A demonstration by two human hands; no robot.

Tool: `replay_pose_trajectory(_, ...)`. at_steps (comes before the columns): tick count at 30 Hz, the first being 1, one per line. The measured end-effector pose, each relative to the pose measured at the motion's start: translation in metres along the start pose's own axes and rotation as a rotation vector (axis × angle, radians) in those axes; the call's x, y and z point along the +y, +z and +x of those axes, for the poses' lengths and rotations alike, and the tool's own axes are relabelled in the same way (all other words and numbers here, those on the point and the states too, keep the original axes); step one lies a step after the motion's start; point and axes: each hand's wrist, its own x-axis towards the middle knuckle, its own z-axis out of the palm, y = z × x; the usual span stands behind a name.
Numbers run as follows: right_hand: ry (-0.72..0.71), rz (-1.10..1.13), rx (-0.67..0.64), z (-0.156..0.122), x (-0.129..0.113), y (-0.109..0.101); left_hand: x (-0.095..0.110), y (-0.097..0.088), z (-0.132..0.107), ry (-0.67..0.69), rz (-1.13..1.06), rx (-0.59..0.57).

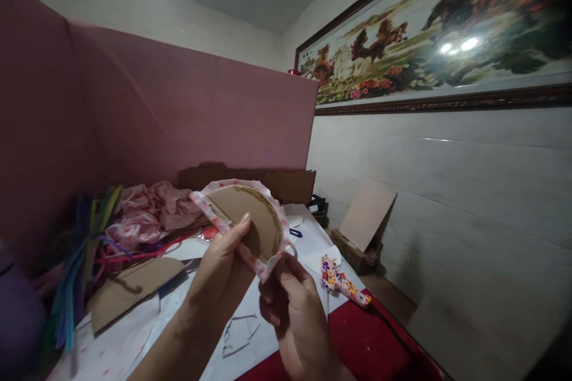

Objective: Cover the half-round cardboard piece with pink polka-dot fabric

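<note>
A half-round piece of cardboard [257,223], edged with pink-and-white fabric folded over its rim, is held up above the table. A shiny line of what looks like glue runs along its curved edge. My left hand [227,256] grips the straight side, thumb pressed on the bare cardboard. At the lower right corner, my right hand [295,297] pinches the fabric edge between thumb and fingers. A flower-patterned glue gun [342,283] lies to the right of my hands. Below them on the white sheet rests a pair of glasses [239,336].
Pink crumpled fabric [152,208] and colourful pipe cleaners [74,286] lie on the left, near another cut cardboard piece [134,292]. A blue clip [295,233] lies behind my hands. Pink panels [192,107] stand behind the table; a cardboard sheet [369,214] leans against the right wall.
</note>
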Motion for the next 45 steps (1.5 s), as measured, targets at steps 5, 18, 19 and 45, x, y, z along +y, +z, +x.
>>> replay_pose_trajectory(5,0.109,0.173,0.022,-0.001,0.001,0.005,0.0,0.001,-0.007,-0.033,0.073,-0.086)
replay_pose_trajectory(18,-0.018,0.032,0.038,-0.005,0.006,0.007,0.001,0.004,-0.012,-0.002,0.058,-0.104)
replay_pose_trajectory(19,-0.027,0.015,0.049,-0.004,0.006,0.007,0.001,0.004,-0.012,0.0,0.06,-0.099)
replay_pose_trajectory(45,-0.414,-0.579,0.026,0.007,-0.005,-0.006,-0.016,0.001,-0.01,0.004,0.15,0.006)
